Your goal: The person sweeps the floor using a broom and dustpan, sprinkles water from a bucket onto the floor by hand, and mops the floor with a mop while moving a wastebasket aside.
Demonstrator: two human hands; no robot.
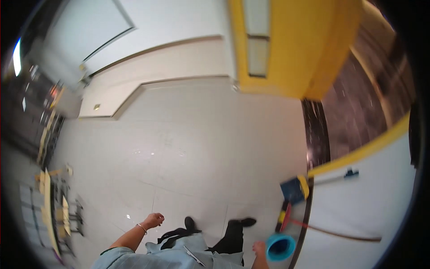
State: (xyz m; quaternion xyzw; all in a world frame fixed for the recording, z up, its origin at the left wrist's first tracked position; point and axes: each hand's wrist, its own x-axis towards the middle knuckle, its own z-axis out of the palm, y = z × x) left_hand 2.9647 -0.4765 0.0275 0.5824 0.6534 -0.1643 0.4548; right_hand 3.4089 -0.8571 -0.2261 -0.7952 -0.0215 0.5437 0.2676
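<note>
My left hand (153, 220) hangs loosely curled over the floor at the lower left, with nothing visible in its fingers and a bracelet on the wrist. My right hand (259, 248) is low in the view, right beside a round teal bin (271, 253) whose open top faces up. Its fingers are blurred, so I cannot tell whether they grip the rim or only pass next to it. Just beyond the bin, a broom head (281, 217) with a red handle (333, 230) leans at the wall. A dark blue dustpan (293, 190) with a yellow edge stands past it.
A yellow door (291, 45) stands at the top right, beside a doorway with a dark floor (354, 103). White wall (358, 201) runs along the right. Tables and chairs (53, 215) line the left. Pale tiled floor (192, 139) lies ahead of my dark shoes (190, 223).
</note>
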